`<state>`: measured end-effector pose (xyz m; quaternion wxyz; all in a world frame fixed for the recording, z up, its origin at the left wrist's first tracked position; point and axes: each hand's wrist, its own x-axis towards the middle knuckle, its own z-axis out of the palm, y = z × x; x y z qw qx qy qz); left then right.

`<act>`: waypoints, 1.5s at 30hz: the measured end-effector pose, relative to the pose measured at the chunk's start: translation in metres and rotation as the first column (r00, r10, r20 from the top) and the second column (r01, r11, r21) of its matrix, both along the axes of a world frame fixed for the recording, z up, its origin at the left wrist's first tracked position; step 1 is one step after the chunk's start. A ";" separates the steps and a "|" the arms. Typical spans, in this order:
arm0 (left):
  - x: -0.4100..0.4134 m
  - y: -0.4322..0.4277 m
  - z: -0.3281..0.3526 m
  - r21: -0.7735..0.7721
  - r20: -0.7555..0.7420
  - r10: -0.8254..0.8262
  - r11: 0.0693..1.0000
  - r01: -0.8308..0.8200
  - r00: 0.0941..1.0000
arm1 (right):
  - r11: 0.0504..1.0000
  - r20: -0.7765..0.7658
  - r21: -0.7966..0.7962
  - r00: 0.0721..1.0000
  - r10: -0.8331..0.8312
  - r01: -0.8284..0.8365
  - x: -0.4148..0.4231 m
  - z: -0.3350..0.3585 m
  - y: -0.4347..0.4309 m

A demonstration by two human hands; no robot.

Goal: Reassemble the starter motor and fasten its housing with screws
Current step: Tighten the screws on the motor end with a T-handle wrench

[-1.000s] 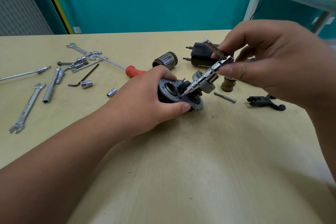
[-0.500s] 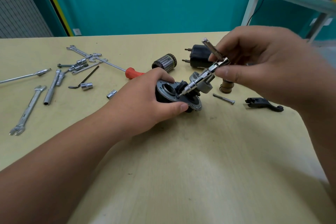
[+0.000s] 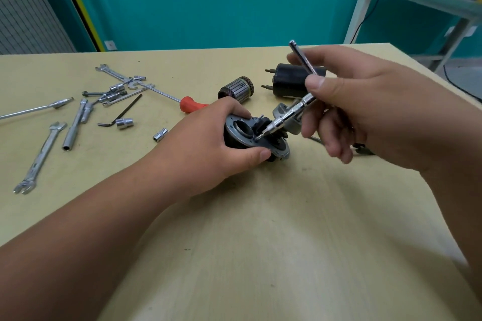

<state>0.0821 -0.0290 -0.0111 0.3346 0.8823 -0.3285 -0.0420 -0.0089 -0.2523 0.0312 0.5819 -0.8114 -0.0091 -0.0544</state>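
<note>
Left hand grips housing; right hand pinches driver; armature, spanner lie behind.

Bare left hand, bare right hand, forearms unclothed, short nails

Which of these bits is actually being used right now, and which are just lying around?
In use: motor housing, gripped by left hand; chrome driver, pinched by right hand, tip on housing.
Lying about: armature, black cylinder, red-handled screwdriver, spanner, sockets, hex key.
</note>
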 end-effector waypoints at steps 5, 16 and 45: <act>0.000 -0.001 0.000 0.007 0.014 0.000 1.000 -0.001 1.000 | 0.988 -0.015 0.134 0.997 0.076 -0.073 -0.003 0.006 -0.002; -0.001 -0.001 0.000 -0.013 -0.004 0.000 1.000 0.000 1.000 | 0.979 0.056 -0.202 0.998 0.010 0.002 -0.004 0.009 0.004; 0.000 0.000 0.000 -0.011 -0.008 0.014 1.000 -0.014 1.000 | 0.988 0.045 -0.114 0.993 0.108 -0.102 -0.006 0.007 -0.007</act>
